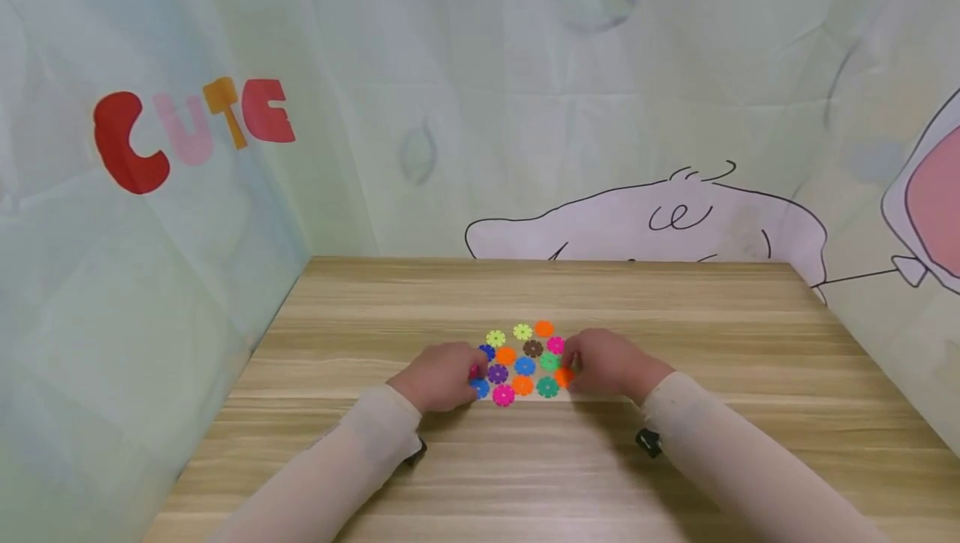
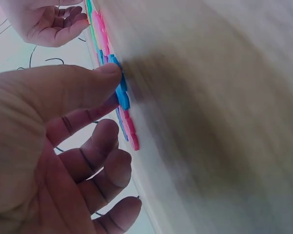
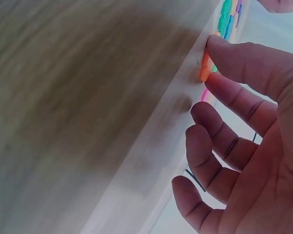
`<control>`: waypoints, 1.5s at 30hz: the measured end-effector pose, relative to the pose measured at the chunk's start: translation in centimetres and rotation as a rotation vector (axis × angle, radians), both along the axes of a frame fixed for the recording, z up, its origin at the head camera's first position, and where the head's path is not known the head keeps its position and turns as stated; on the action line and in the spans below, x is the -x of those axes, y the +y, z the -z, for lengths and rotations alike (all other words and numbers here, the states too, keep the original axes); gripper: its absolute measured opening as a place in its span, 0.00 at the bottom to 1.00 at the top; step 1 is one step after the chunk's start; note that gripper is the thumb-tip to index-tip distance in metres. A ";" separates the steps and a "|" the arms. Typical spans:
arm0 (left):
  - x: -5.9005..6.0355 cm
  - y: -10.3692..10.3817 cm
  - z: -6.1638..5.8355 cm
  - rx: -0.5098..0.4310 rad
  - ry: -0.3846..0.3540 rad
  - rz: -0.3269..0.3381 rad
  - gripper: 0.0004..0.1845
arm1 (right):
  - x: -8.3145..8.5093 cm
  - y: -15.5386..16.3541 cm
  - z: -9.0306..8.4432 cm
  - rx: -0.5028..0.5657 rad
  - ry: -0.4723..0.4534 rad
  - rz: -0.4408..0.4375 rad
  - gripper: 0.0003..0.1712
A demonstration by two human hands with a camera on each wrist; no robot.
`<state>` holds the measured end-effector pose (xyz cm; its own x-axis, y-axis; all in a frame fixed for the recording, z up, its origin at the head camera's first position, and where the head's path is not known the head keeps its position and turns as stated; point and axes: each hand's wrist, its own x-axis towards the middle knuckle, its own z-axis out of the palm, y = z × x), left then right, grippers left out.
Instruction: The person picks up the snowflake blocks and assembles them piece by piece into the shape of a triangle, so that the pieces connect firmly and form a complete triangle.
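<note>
Several colourful plastic snowflake discs lie flat in a close group on the wooden table [image 1: 390,301]. My left hand [image 1: 441,378] is at the group's left side, its thumb tip and index finger at the edge of a blue disc [image 2: 122,90]. At the right side is my right hand [image 1: 611,364], with thumb and index fingertip touching the rim of an orange disc [image 3: 205,72]. The other fingers of both hands bend loosely and hold nothing. Between the hands are a purple disc [image 1: 497,374], a brown disc [image 1: 532,349] and a pink disc [image 1: 504,395]. Fingers partly cover the outermost discs.
Behind the table hangs a pale cloth backdrop [image 1: 375,109] with a drawn animal [image 1: 660,226] and a balloon [image 1: 937,201]. The word CUTE [image 1: 131,143] stands on the left side wall. Black wrist-strap pieces [image 1: 648,442] show under the sleeves.
</note>
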<state>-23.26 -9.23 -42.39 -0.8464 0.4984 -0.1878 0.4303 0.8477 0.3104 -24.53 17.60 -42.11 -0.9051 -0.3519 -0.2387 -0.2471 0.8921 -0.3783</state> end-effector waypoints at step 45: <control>-0.9 -0.8 0.7 -0.087 0.005 0.104 0.10 | -1.2 -0.5 -1.1 0.348 -0.064 -0.027 0.15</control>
